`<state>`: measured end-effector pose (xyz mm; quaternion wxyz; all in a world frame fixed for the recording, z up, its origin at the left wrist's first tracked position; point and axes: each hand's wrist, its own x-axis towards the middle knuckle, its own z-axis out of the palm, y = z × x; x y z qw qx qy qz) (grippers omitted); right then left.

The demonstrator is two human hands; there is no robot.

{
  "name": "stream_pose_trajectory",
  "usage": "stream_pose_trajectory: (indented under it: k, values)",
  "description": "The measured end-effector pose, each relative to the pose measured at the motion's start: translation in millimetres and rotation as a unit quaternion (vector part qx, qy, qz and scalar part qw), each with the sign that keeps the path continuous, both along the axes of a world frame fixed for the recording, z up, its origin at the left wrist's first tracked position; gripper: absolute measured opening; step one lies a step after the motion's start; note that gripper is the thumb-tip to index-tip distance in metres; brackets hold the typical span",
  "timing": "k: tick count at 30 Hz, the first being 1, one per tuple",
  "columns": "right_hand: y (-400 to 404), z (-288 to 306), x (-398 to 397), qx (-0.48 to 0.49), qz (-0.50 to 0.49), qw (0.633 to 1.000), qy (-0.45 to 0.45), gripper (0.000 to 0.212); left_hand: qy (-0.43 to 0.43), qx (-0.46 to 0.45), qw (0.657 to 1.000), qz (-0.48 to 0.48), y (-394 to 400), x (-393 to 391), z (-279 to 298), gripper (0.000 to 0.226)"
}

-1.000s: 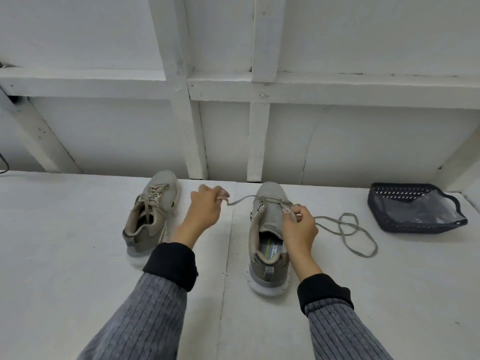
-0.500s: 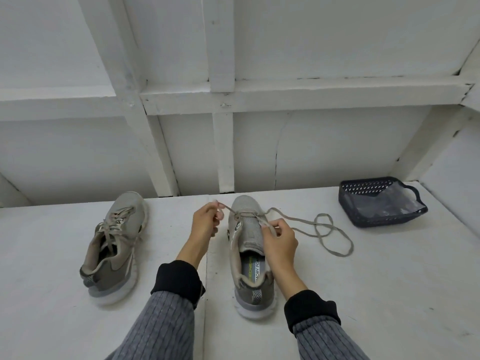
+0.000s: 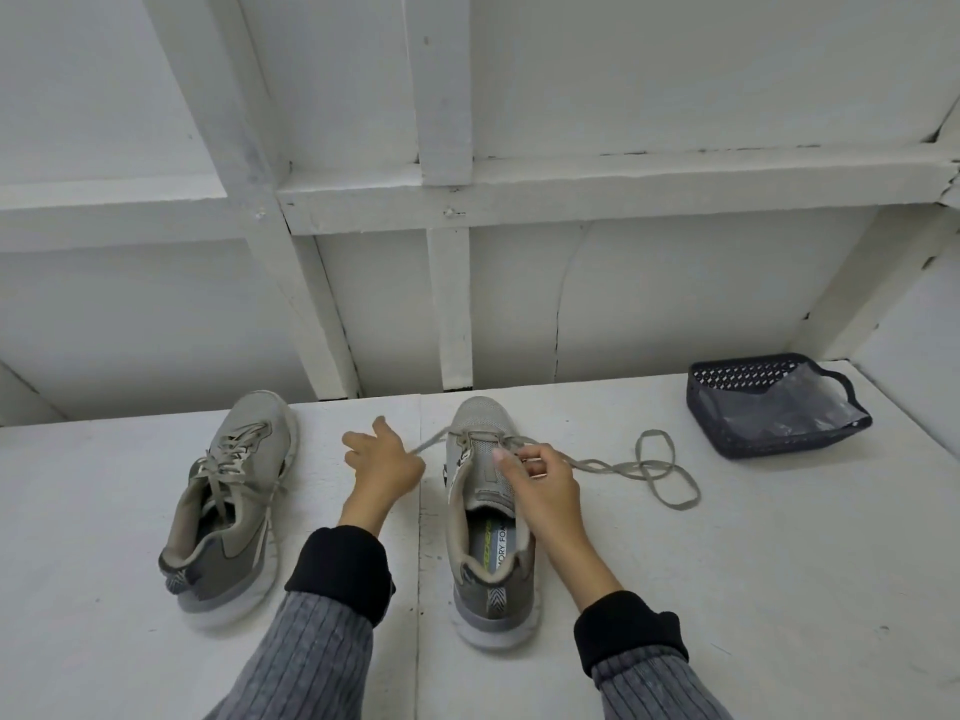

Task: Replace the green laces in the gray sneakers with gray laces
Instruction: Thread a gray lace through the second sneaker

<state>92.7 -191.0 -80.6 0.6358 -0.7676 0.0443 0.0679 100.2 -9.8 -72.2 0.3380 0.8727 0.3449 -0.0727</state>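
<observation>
White tabletop [image 3: 727, 563], frame centre: right sneaker [image 3: 488, 517]; left hand [image 3: 382, 467] and right hand [image 3: 540, 485] pinching gray lace [image 3: 644, 467]. Laced left sneaker [image 3: 228, 496] lower left; dark basket [image 3: 769, 402] upper right.

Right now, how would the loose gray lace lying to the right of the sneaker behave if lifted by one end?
The gray lace would likely hang limp: it lies in slack loops on the white table. Probably light, since it is thin. The loops cross, so it may snag.

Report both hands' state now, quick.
Left hand: pinching the short lace end.
Right hand: holding the lace at the sneaker eyelets.
</observation>
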Motion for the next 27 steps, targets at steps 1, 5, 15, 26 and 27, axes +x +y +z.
stream_pose_trajectory:
  k: [1,5,15,26,27]
  values:
    - [-4,0,1,0.017,0.008,1.000,0.012,0.030,0.002,0.004,1.000,-0.013,-6,-1,2,0.081]
    - [-27,-13,12,0.032,-0.039,0.999,0.021,0.037,-0.136,-0.124,0.982,-0.034,-22,1,6,0.072]
    - [-45,-54,35,-0.291,0.068,0.948,-0.105,0.032,-0.273,-0.231,0.931,-0.077,-46,3,10,0.060]
    - [-40,-55,28,-0.428,0.111,0.886,-0.138,0.038,-0.341,-0.285,0.891,-0.095,-48,-16,13,0.047]
    - [-41,-56,28,-0.423,0.106,0.889,-0.137,0.037,-0.339,-0.276,0.894,-0.092,-48,-16,13,0.047]
